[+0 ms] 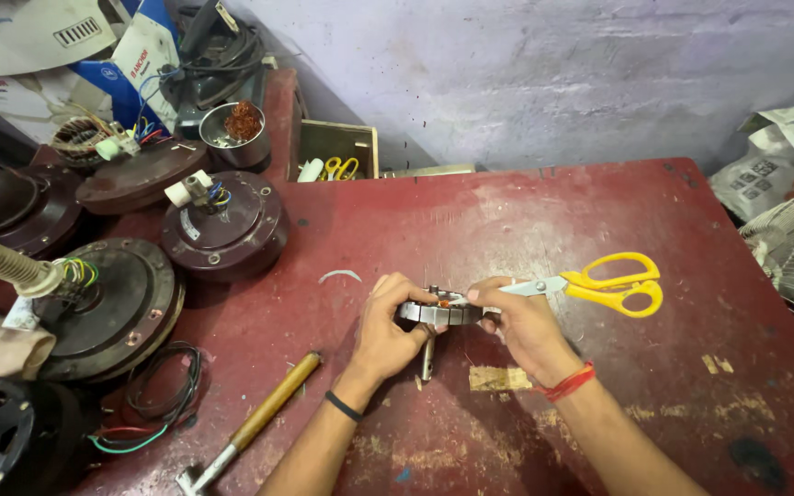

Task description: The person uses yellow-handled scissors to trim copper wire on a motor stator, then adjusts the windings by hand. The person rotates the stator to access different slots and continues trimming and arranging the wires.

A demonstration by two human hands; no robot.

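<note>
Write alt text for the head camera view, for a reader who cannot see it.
Two bare hands hold a round metal stator with a shaft above a worn red table: the left hand grips its rim, the right hand its other side. Yellow-handled scissors lie by the right hand; fan motor housings and a hammer sit left.

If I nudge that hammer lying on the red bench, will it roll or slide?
The hammer would probably roll a little: its wooden handle looks round and smooth. The metal head likely stops a full roll and makes that end heavy, so it may pivot instead. It looks stiff.
</note>
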